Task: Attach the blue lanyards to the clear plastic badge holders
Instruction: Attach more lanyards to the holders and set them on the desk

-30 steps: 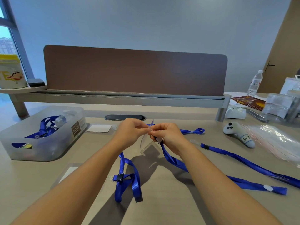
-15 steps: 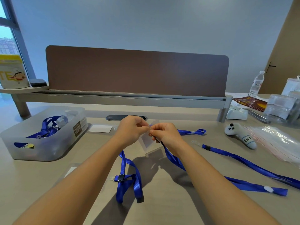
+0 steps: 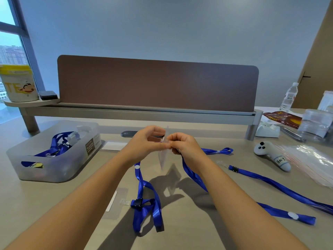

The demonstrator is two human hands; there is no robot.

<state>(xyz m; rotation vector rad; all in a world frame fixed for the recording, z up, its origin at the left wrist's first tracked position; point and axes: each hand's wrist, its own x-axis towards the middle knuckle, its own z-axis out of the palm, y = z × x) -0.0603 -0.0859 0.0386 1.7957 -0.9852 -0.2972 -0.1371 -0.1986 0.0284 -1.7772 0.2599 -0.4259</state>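
Clear badge holder (image 3: 163, 156) hanging edge-on above the bench, pinched at its top. Blue lanyard (image 3: 193, 175) trailing down beside it; another lanyard (image 3: 281, 186) flat, well right

Two bare forearms, no sleeves, left hand (image 3: 144, 143), right hand (image 3: 183, 144)

Blue lanyards (image 3: 146, 197) glossy woven ribbon; badge holder (image 3: 163, 156) clear smooth plastic; bin (image 3: 54, 170) frosted plastic; desk (image 3: 198, 230) matt wood-look.

Office: shared desk (image 3: 54, 204), brown divider screen (image 3: 156, 85), cable grommet (image 3: 128, 133), window (image 3: 10, 51).
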